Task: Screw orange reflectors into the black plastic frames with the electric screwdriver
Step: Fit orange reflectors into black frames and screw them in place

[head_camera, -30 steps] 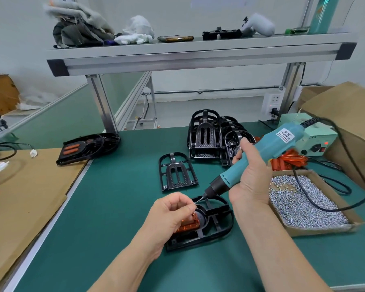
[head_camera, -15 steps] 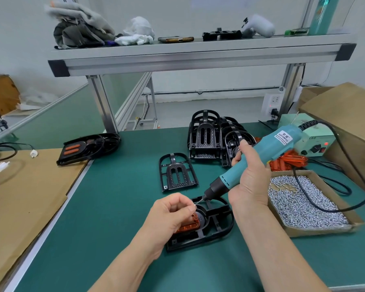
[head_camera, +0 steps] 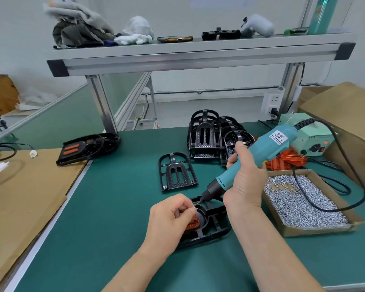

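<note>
A black plastic frame (head_camera: 215, 226) lies on the green mat near me, with an orange reflector (head_camera: 193, 223) seated in it. My left hand (head_camera: 169, 220) rests over the reflector, its fingertips pinching a small screw at the bit. My right hand (head_camera: 246, 182) grips the teal electric screwdriver (head_camera: 259, 157), tilted down to the left, its tip meeting the left fingertips just above the frame. Another empty frame (head_camera: 177, 172) lies flat behind. A stack of frames (head_camera: 207, 135) stands further back.
A cardboard tray of silver screws (head_camera: 301, 201) sits to the right, the screwdriver's black cord (head_camera: 346, 169) looping over it. Loose orange reflectors (head_camera: 287, 161) and a green power unit (head_camera: 310, 138) lie behind. Finished frames (head_camera: 86, 147) rest at the left, beside brown cardboard (head_camera: 23, 192).
The screwdriver's rear end has dropped a little and its tip stays at my left fingertips. Both hands otherwise hold their places.
</note>
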